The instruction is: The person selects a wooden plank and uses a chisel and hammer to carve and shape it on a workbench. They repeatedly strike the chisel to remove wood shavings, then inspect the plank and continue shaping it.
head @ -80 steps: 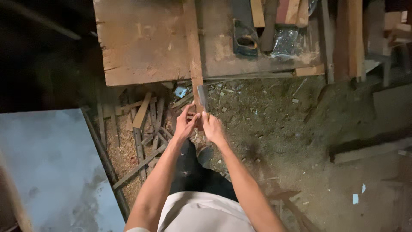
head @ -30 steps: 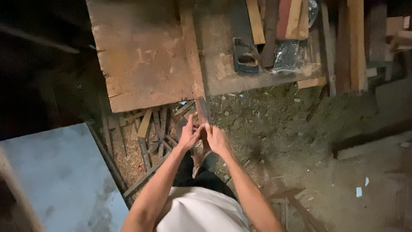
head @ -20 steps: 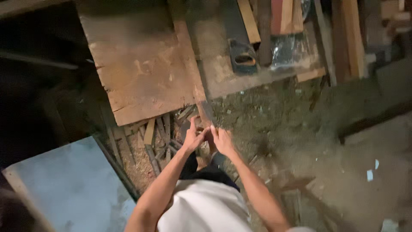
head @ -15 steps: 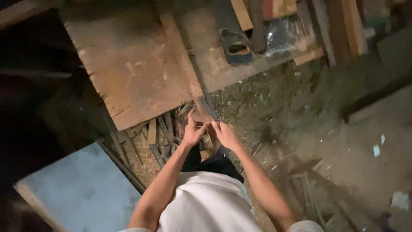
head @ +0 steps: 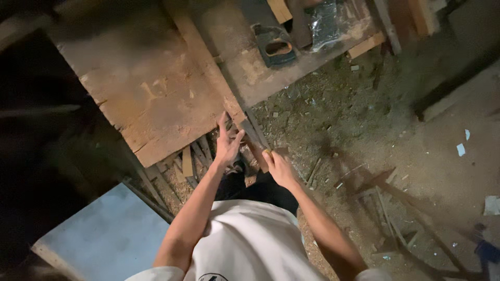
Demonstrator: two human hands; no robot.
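**Two bare hands on a narrow strip at a plank's end**

Seen from above, dim light. Left hand [head: 228,145] raised w/ fingers [head: 223,120] spread apart, tips near the end of a long wooden batten [head: 208,67]; touching or not, can't tell. Right hand [head: 278,167] curled, thumb and fingers together around the near end of a thin dark strip [head: 254,134], likely a blade or a slat, too dim to say which. Strip running up and away from right fingertips, slanting toward left palm, far end just beside batten's corner, between both hands.

Materials: batten pale, rough-sawn, straight-edged, lying across a broad worn board [head: 151,99], brown, scuffed, corner just left of left fingers. Beyond the fingertips, a second weathered panel [head: 271,78] w/ a dark hand-saw handle [head: 276,48], oval grip hole, and crinkled clear plastic wrap [head: 324,21] further up. Under the left wrist, a heap of short wood offcuts [head: 190,158], thin, splintery. Dirt floor [head: 354,119] right of right hand, gritty, strewn w/ chips, sawdust, white paper scraps [head: 461,150]. Pale blue flat sheet [head: 109,234] below-left of left elbow, smooth, straight edges.

Open room: bare ground to the right of right hand, little clutter nearby; left of left hand hemmed by board edge and offcuts. White shirt [head: 250,244] and dark trousers directly below both wrists.
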